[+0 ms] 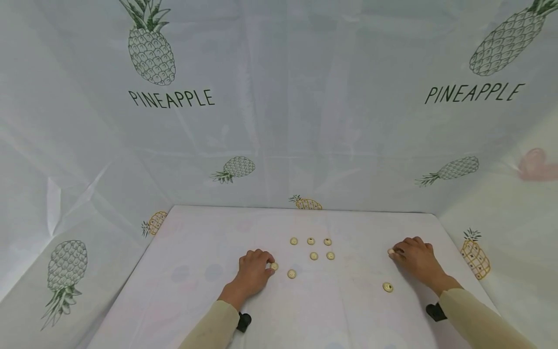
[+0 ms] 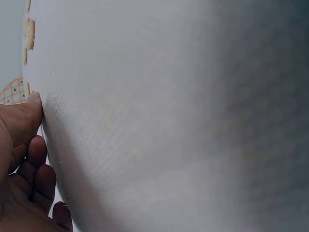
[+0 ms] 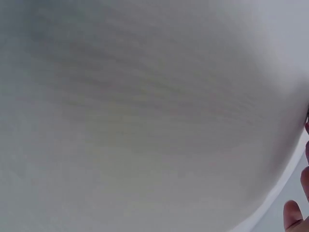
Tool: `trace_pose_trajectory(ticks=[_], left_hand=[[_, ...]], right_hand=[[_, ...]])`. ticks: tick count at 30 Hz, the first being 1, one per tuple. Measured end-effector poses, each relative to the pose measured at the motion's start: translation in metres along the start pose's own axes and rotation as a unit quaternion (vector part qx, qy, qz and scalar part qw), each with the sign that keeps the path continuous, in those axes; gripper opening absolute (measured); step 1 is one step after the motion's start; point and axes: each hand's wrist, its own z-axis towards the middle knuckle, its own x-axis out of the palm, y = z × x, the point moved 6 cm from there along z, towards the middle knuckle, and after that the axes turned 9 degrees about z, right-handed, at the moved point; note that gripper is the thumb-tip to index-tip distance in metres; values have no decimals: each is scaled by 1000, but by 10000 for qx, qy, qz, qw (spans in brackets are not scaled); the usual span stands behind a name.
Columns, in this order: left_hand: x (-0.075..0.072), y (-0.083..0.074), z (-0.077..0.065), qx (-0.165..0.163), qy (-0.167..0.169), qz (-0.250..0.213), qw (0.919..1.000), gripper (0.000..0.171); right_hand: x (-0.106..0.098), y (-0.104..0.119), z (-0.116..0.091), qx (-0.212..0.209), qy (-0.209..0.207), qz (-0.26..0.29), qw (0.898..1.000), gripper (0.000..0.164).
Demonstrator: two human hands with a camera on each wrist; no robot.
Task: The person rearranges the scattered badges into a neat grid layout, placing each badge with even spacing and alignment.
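left hand pinches button on table | right hand pinches button at its fingertips | five buttons grouped between hands | strays near

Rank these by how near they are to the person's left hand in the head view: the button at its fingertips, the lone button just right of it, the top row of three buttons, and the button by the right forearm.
From the left hand:
1. Button at its fingertips, touching the fingers.
2. Lone button, just to the right.
3. Top row of three, farther back, centre.
4. Button by the right forearm, far right.
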Motion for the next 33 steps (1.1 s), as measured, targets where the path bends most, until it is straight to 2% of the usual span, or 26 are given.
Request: trace_pose_trajectory(ticks=[3,6,10,13,24,33], left_hand=[[1,1,-1,52,-6,-13,10000,15],[2,2,-1,71,6,-45,10000,15],[3,2,-2,58,16,-47,10000,15],[3,2,-3,36,18,-29,10000,15],[-1,1,-2,48,44,1,10000,16],[-4,0,-1,58,78,-80,9999,16]], right_hand=[[1,2,2,-171,-30,-84,9998,23],[3,7,4,-606,-238,-472,9968,21],[4,15,7,-1321,-604,-977,9846,25],[5,21,10,-1647,-742,-1122,9771,28],[13,49,21,-1966,-736,-1326,9687,25],[28,80,30,-2134,-569,-1339,9661,20]])
